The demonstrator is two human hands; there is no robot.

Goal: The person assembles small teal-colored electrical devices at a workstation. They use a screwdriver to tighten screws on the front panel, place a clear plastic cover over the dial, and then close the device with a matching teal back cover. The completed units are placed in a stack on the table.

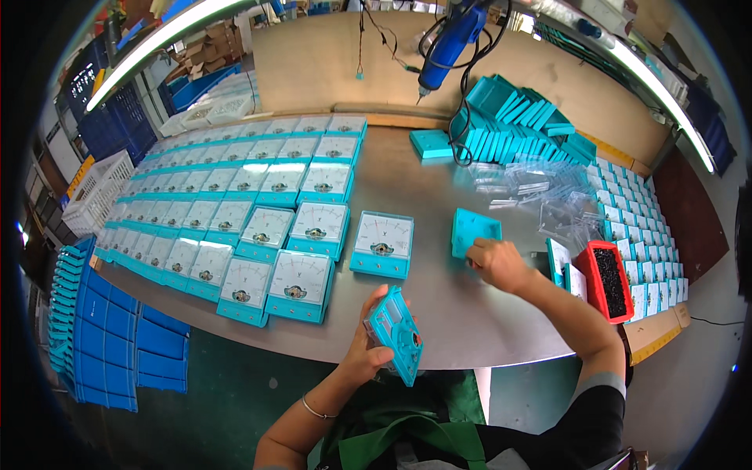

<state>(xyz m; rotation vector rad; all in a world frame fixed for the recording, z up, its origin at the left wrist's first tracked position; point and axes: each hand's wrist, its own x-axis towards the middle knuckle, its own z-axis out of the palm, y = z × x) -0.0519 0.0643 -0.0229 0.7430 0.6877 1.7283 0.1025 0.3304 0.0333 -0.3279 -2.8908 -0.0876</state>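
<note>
My left hand [366,354] grips a teal meter housing [398,335] near the table's front edge, tilted with its open back showing. My right hand [497,263] reaches forward and rests its fingers on the near edge of a flat teal back cover [475,231] lying on the grey table [470,321]. Whether the fingers pinch the cover or only touch it is hard to tell. One finished white-faced meter [381,244] lies just left of the cover.
Rows of several finished meters [235,204] fill the table's left half. A pile of teal covers [517,125] and clear plastic parts [540,192] sit at the back right. A red tray of dark screws [605,280] lies right. A blue electric screwdriver [446,43] hangs overhead.
</note>
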